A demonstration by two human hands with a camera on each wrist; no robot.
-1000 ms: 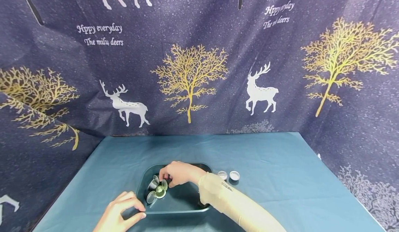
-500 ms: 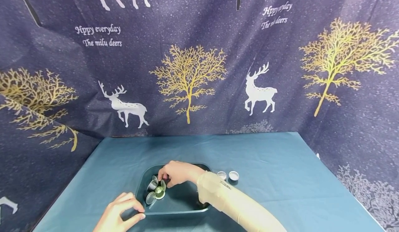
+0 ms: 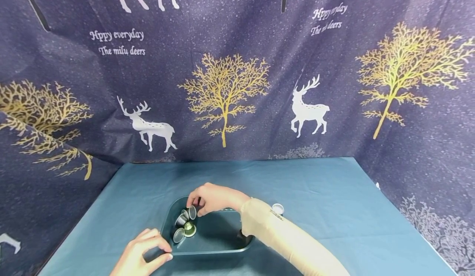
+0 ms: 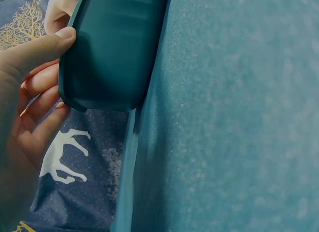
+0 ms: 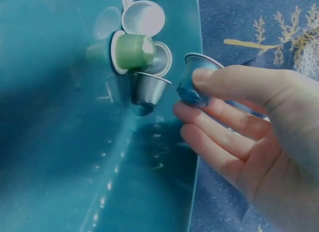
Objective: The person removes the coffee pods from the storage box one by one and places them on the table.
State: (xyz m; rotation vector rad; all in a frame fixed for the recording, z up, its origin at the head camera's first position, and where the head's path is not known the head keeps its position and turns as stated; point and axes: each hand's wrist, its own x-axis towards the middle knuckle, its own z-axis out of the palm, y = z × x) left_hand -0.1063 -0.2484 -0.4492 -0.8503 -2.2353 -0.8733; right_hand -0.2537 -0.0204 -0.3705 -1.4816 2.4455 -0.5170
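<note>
My right hand point(image 3: 211, 197) pinches a blue coffee capsule point(image 5: 185, 82) between thumb and fingers, over the back left part of a dark green tray point(image 3: 211, 252). In the head view the capsule's round lid faces me. Below it, in the tray's left end, lie a green capsule point(image 5: 134, 51), a silver-grey capsule point(image 5: 151, 89) and others with pale lids point(image 5: 144, 18). My left hand point(image 3: 141, 252) grips the tray's near left corner; its thumb point(image 4: 65, 33) lies on one side of the rim, fingers on the other.
A light-coloured capsule point(image 3: 278, 208) stands on the blue-green tablecloth point(image 3: 334, 210) right of the tray, close to my right sleeve point(image 3: 282, 235). Behind the table hangs a dark cloth point(image 3: 237, 33) printed with deer and trees.
My right hand has risen slightly toward the tray's back edge, lifting the blue capsule off the others. My sleeve now covers one of the capsules on the table. My left hand stays put.
</note>
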